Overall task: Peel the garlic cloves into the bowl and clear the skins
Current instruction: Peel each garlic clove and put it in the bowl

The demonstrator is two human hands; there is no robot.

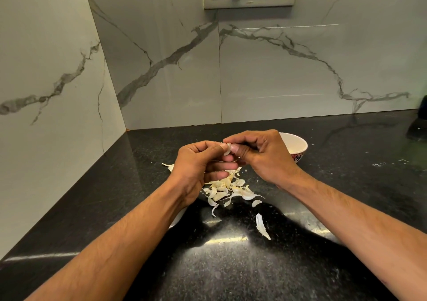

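Above a polished black speckled stone counter [300, 208], a person's left hand [196, 164] and right hand [263, 155] meet, both pinching a small pale garlic clove [227, 149] between curled fingertips. The peeling step appears to be under way. Just behind the right hand, toward the counter's back edge, sits a white round bowl with a red pattern at its base [298, 144]; its contents cannot be made out. Next, by the look of it, the skin must be stripped off and the bare clove carried over to that bowl. A heap of papery white garlic skins [227, 189] lies beneath the hands, with a stray sliver [262, 226] nearer the front edge; all await clearing.
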